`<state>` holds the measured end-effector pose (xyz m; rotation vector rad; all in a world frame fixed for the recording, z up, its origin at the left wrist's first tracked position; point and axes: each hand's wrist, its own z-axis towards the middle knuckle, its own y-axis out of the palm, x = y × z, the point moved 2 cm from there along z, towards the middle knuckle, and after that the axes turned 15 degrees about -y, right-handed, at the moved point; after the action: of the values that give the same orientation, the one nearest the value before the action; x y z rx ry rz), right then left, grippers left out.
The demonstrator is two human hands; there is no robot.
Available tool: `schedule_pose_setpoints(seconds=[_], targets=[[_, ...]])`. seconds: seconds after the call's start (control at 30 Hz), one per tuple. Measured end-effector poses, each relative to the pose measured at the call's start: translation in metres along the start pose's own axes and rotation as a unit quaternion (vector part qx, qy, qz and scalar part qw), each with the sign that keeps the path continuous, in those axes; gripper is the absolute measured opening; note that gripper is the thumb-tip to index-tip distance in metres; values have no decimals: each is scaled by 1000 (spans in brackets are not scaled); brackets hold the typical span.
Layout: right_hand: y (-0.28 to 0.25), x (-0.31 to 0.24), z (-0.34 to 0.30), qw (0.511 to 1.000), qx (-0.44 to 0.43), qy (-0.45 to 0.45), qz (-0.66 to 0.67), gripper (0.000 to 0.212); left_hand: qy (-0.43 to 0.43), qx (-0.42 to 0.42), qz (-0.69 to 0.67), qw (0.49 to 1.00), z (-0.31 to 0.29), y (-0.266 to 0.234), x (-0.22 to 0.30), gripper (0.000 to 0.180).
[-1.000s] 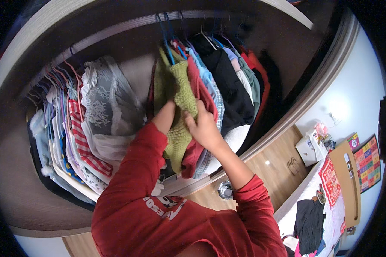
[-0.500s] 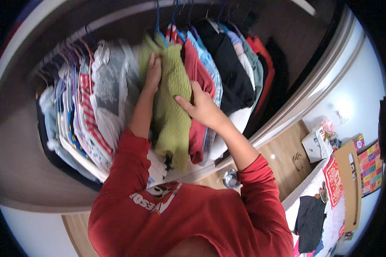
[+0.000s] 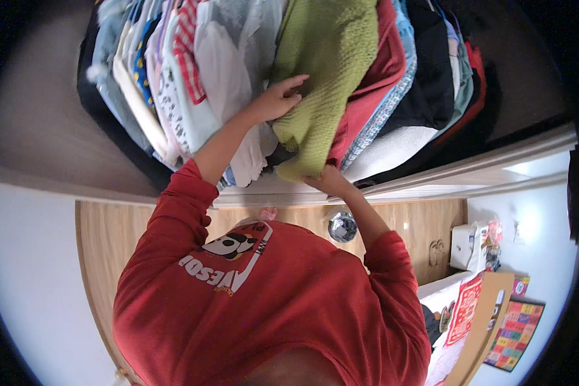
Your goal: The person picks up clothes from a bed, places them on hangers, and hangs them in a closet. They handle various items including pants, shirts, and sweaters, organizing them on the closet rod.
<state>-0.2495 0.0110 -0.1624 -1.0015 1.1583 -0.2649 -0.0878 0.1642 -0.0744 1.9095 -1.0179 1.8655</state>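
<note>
A lime-green textured knit garment (image 3: 325,71) hangs in front of me among the other clothes. My left hand (image 3: 280,100) lies against its left side, index finger stretched out and the others loosely bent, gripping nothing. At the bottom, my right hand (image 3: 328,181) pinches the garment's lower hem, the fingertips partly hidden by the fabric. Just right of the green knit hangs a dark red garment (image 3: 370,93). White, sheer clothing (image 3: 222,71) hangs close beside my left wrist.
More clothes hang on both sides, including a black garment (image 3: 428,77) at right. The wardrobe's front edge (image 3: 424,190) runs below them. Behind me are a silvery round bin (image 3: 342,227) on the wood floor (image 3: 392,222), slippers (image 3: 436,253) and a white box (image 3: 463,248).
My right hand has gone from the green garment's upper right side down to its hem. My left hand has slid lower along its left side. The view has tilted downward.
</note>
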Motion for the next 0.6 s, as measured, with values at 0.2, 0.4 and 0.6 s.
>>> schedule_pose_setpoints(seconds=[0.2,0.4,0.6], targets=[[35,-14,-46,974,101,43,197,30,128,23,51,990,-50,59,-73,57],[53,-54,-72,979,-12,93,179,29,223,60,49,972,-50,141,-71,85],[-11,-101,-19,804,114,228,537,38,213,47,7,976,-44,135,-91,79]])
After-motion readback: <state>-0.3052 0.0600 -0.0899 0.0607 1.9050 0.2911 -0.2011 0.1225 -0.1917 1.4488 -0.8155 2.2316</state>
